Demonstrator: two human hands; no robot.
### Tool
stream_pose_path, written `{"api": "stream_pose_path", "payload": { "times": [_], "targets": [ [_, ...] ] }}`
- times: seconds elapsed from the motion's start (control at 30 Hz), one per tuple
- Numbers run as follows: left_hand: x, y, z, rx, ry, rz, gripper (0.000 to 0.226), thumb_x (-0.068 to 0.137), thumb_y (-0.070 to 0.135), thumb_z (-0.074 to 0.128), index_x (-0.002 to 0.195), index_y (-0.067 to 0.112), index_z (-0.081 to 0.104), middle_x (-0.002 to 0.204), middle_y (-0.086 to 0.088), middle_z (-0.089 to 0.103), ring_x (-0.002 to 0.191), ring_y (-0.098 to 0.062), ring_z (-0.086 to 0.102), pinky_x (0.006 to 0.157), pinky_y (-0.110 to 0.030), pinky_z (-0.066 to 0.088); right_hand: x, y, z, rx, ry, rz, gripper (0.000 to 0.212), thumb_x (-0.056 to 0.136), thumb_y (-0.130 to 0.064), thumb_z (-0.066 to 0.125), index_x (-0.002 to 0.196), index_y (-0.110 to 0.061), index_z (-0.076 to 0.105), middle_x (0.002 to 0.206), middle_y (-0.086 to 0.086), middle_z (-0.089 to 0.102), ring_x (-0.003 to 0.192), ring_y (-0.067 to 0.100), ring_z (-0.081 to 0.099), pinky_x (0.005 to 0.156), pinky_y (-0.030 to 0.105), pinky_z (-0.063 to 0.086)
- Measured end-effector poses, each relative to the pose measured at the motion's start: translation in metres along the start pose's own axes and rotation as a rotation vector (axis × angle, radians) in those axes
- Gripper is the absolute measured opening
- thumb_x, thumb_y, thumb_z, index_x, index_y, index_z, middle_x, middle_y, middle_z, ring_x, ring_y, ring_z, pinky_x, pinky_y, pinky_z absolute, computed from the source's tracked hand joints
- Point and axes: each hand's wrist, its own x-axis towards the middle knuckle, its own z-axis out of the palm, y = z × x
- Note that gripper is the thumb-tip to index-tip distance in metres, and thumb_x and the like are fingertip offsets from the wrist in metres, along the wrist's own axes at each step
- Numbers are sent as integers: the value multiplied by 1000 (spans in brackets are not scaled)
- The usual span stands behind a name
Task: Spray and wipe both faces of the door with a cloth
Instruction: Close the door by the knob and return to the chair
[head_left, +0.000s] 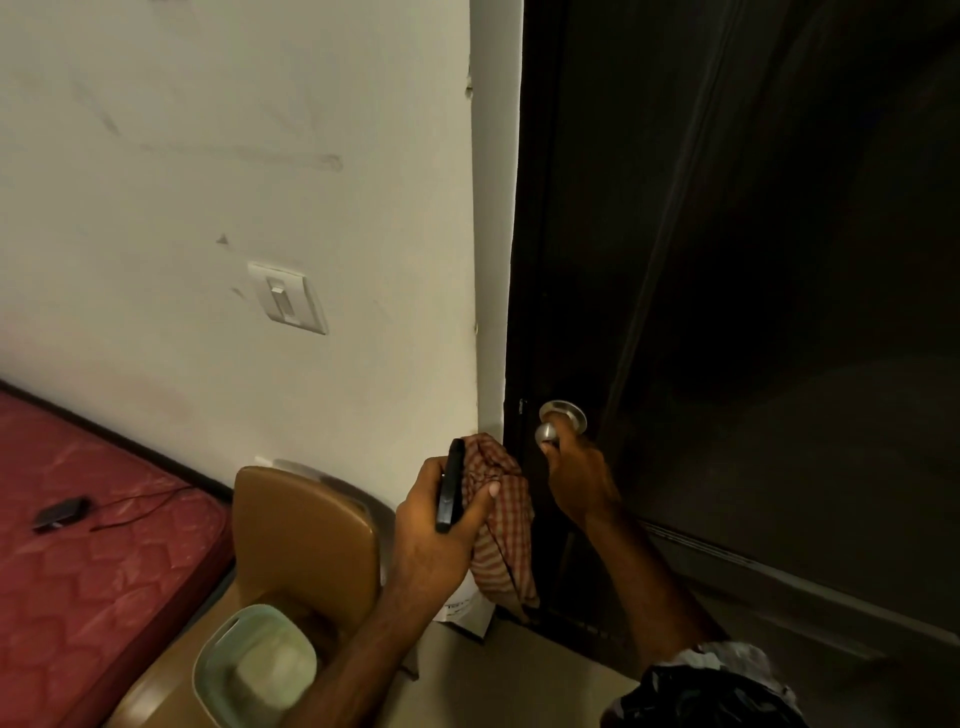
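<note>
At the left edge of the dark door (753, 260), the round metal knob (548, 432) is gripped by the right hand (579, 478), whose fingers are curled round it. Just to the left, a checked cloth (504, 525) and a black phone (451, 486) are held together in the left hand (439, 525), the cloth hanging down close beside the door's edge, near the white wall (234, 156)

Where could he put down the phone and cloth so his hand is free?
The red quilted mattress has bare room in front of the small black gadget and its wire. The brown chair seat is crowded by a pale green tub. The left hand is full: black phone, checked cloth.
</note>
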Motion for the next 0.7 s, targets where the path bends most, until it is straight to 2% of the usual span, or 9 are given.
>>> {"api": "stream_pose_path", "payload": {
  "times": [0.1, 0.2, 0.33, 0.43, 0.5, 0.53, 0.6, 0.67, 0.7],
  "targets": [
    [-7, -1, 3, 9, 23, -7, 45, 91, 38, 77, 128, 17, 63, 113, 10, 78, 102, 1, 74, 88, -27, 66, 2, 2, -5, 1, -51, 48, 52, 114, -35, 47, 163, -36, 32, 123, 20, 71, 110, 37, 71, 87, 45, 59],
    [-14, -3, 2, 15, 47, -29, 40, 93, 35, 77, 127, 20, 64, 108, 14, 79, 102, 2, 74, 86, -26, 66, -3, -2, -15, 62, -73, 85, 55, 113, -41, 50, 164, -38, 31, 131, 18, 68, 117, 36, 68, 82, 35, 48],
    [-17, -3, -3, -10, 47, -47, 34, 95, 35, 76, 125, 26, 62, 109, 24, 77, 102, 4, 74, 81, -21, 64, -21, -13, -22, -18, 104, 26, 54, 109, -45, 56, 159, -32, 40, 110, 10, 76, 97, 28, 75, 71, 29, 50],
    [-20, -4, -9, -22, 84, -20, 36, 96, 30, 75, 128, 17, 63, 111, 12, 78, 102, 4, 74, 80, -16, 62, -40, -33, -18, 190, 133, 13, 36, 107, -47, 58, 138, -28, 59, 94, 1, 75, 76, 15, 71, 62, 31, 57],
    [-23, -5, -15, -35, 101, 6, 35, 98, 23, 75, 129, 12, 62, 115, 4, 76, 102, 3, 74, 79, -15, 61, -57, -48, -14, 462, -50, -46, 19, 108, -42, 58, 124, -33, 66, 92, -4, 72, 71, 5, 68, 59, 30, 58],
    [-24, -6, -20, -30, 107, 21, 35, 98, 21, 74, 129, 9, 63, 114, 1, 77, 101, -1, 75, 79, -17, 62, -67, -54, -12, 586, -184, -71, 19, 110, -38, 57, 127, -37, 65, 100, -3, 72, 75, 3, 69, 58, 25, 56],
    [-28, -12, -34, -16, 111, 44, 36, 98, 21, 74, 130, 7, 63, 113, -3, 77, 101, -8, 77, 83, -25, 65, -89, -65, -6, 711, -454, -130, 41, 110, -34, 57, 151, -36, 52, 127, -1, 69, 99, 8, 72, 65, 15, 58],
    [-32, -19, -49, -1, 98, 55, 36, 99, 23, 74, 130, 9, 63, 114, -4, 78, 103, -12, 78, 86, -32, 66, -107, -70, 3, 710, -584, -204, 71, 107, -34, 65, 167, -39, 28, 152, -10, 56, 131, 9, 63, 88, 22, 62],
    [-36, -24, -61, -2, 80, 52, 37, 99, 24, 74, 131, 10, 64, 115, -4, 79, 105, -14, 78, 88, -36, 66, -116, -75, 11, 712, -609, -226, 83, 104, -29, 70, 168, -43, 20, 157, -19, 48, 139, 5, 56, 97, 24, 59]
  ]
}}
